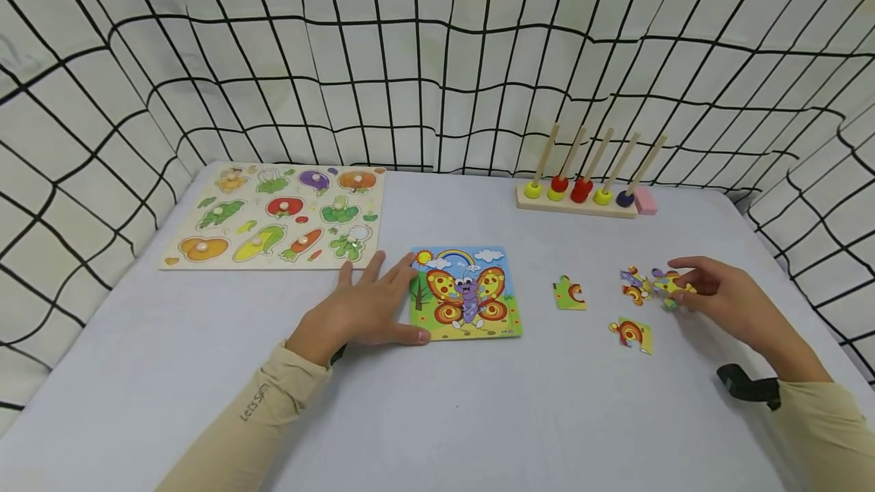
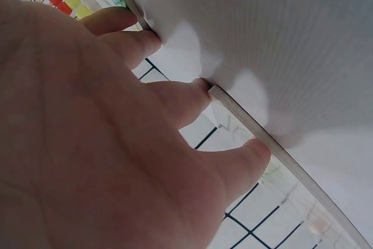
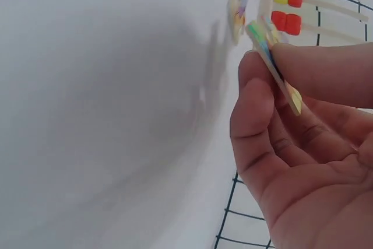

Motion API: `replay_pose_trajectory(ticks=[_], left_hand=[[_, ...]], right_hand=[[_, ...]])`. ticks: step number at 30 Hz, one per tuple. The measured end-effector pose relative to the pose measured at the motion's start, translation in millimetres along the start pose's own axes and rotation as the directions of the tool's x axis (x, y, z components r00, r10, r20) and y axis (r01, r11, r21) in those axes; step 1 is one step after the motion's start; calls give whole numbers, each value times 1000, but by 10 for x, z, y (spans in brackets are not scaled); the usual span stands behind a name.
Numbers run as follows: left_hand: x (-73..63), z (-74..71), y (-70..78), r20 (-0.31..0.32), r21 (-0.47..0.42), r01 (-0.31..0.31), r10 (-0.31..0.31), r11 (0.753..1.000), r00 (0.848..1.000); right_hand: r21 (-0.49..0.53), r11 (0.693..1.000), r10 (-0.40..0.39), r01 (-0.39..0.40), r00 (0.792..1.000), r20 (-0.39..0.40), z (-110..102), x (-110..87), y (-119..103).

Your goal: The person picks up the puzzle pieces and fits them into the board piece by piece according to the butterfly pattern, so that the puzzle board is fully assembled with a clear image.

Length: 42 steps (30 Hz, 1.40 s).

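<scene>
A square butterfly puzzle board [image 1: 468, 294] lies near the middle of the table. My left hand [image 1: 365, 308] rests with spread fingers at its left edge; the thumb and a finger touch the board. Over at the right, my right hand [image 1: 731, 302] pinches a colourful jigsaw piece [image 1: 673, 288] between thumb and fingers. The right wrist view shows this jigsaw piece [image 3: 274, 68] edge-on, lifted off the table. Beside it lies a purple and yellow piece [image 1: 636, 285]. A green piece [image 1: 570, 293] and an orange-swirled piece [image 1: 632, 334] lie closer to the board.
A wooden vegetable peg puzzle [image 1: 273, 217] lies at the back left. At the back right stands a bead stacker [image 1: 581, 200] with upright pegs, a pink block [image 1: 645, 200] at its end. Black netting [image 1: 437, 82] over white cloth encloses the table's back and sides.
</scene>
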<state>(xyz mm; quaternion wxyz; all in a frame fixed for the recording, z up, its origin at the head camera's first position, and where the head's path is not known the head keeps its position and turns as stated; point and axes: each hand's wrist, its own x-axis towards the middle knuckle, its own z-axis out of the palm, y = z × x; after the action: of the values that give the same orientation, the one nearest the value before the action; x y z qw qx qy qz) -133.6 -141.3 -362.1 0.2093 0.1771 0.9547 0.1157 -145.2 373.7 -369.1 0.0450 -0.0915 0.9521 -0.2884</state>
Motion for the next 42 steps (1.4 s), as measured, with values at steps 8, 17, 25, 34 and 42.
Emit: replay_pose_trajectory(ticks=[8, 17, 25, 34, 42], left_hand=[[-7, -13, 15, -5, -1, 6, -6, 1000, 1000], [-12, -14, 11, -6, -6, 3, -3, 1000, 1000], [-6, -9, 12, -6, -1, 8, -8, 1000, 1000], [-14, -20, 24, -4, -4, 2, -2, 1000, 1000], [-22, -24, 29, -2, -3, 9, -9, 1000, 1000]], right_hand=[[123, 992, 16, -12, 1000, -26, 55, 25, -115], [252, 967, 37, -44, 999, 33, 161, 118, -330], [251, 968, 5, -17, 999, 51, 282, 184, -567], [307, 950, -80, 56, 995, 65, 444, 276, -802], [304, 948, -125, 92, 988, 91, 583, 381, -1008]])
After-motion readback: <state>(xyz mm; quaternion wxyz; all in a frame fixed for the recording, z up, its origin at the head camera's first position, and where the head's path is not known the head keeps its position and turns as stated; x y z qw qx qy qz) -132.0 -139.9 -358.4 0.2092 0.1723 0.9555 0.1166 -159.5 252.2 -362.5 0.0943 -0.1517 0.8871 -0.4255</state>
